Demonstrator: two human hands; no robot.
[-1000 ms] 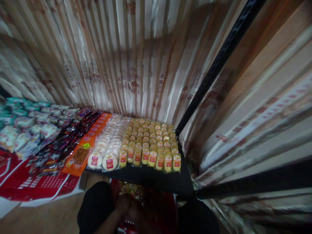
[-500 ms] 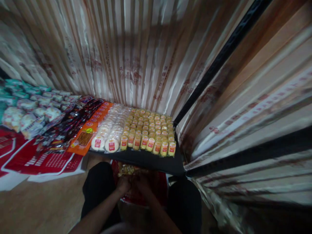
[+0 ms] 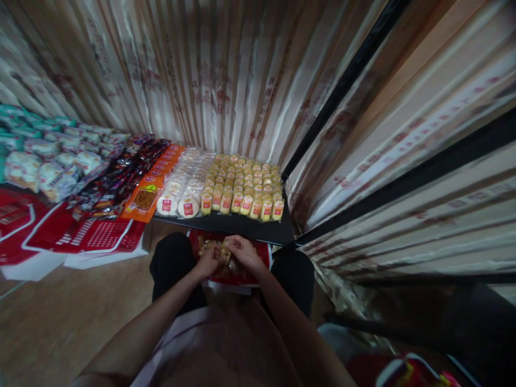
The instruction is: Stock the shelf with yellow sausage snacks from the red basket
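Head view, nearest first: both bare forearms reach forward over dark trousers, and the left hand and right hand meet over a red box that sits between the knees. Their fingers are bunched together around small yellowish packets inside the box — the picture is dim, so whether they are truly pinched on one packet I cannot tell. Just beyond the box lies a black tray with neat rows of yellow wrapped snacks and, to their left, round white cakes. Farther left come an orange packet strip, dark wrappers and teal-and-white bags — behind everything hangs a striped curtain.
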